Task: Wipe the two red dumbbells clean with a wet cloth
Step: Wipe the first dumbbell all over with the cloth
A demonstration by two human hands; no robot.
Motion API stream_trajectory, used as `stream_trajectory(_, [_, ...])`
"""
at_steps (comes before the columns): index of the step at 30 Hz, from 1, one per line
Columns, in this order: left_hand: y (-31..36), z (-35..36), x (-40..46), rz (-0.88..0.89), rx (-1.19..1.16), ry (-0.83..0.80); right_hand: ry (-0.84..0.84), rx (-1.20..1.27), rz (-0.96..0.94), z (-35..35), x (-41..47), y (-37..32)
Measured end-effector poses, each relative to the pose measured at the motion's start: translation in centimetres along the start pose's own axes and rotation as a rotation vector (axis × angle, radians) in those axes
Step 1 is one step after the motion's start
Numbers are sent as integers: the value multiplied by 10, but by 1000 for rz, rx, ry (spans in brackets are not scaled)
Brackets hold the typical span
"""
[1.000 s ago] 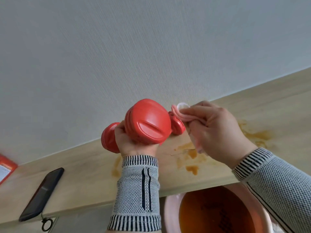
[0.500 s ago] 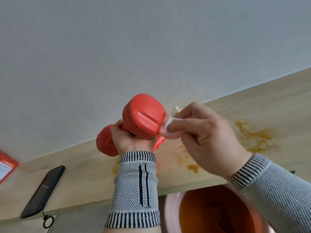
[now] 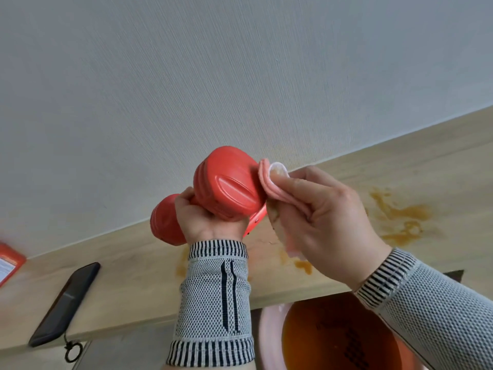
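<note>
My left hand (image 3: 206, 221) grips the handle of a red dumbbell (image 3: 229, 182) and holds it up above the wooden table (image 3: 128, 276). The near head faces me; the far head sticks out left of my fist. My right hand (image 3: 322, 214) pinches a folded pink-and-white cloth (image 3: 272, 182) against the right side of the near head. A sliver of a second red dumbbell (image 3: 256, 219) shows behind, between my two hands, mostly hidden.
Orange-brown stains (image 3: 400, 217) mark the table on the right and below the dumbbell. A black phone (image 3: 64, 304) lies at the left front edge, a red-orange packet (image 3: 8, 263) at the far left. A pink basin (image 3: 269, 340) of brownish water sits below the table edge.
My right hand has slid the cloth from the lower right of the near head up to its upper right side. The held dumbbell has shifted only slightly.
</note>
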State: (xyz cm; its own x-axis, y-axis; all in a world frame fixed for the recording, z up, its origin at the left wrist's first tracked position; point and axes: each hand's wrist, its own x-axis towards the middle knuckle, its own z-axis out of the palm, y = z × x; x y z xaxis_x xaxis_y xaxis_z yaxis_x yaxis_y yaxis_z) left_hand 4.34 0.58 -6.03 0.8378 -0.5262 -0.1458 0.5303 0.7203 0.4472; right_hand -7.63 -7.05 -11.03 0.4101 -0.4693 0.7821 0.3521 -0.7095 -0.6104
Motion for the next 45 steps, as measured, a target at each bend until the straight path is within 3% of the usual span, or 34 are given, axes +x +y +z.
stream_trajectory(3, [6, -5, 6, 82, -160, 43, -3, 13, 3, 0, -2, -4])
stream_trajectory(8, [-4, 2, -1, 318, 9, 109, 9, 15, 18, -1, 2, -4])
stream_trajectory(14, [-14, -2, -2, 464, 204, 56, -24, 306, 353, -8, 3, -15])
stream_trajectory(19, [-15, -8, 1, 464, 232, -22, -20, 338, 496, -5, 2, -7])
stream_trajectory(24, [-17, -6, -4, 527, 261, 20, -69, 214, 575, -2, -3, -2])
stream_trajectory(33, [-30, -4, -6, 508, 305, 2, -51, 293, 862, -10, 12, 12])
stream_trajectory(39, [-26, -4, 1, 637, 354, 49, -216, 317, 810, -7, 4, 13])
stream_trajectory(45, [-28, -4, 3, 601, 305, 74, -102, 334, 853, 2, 3, 21])
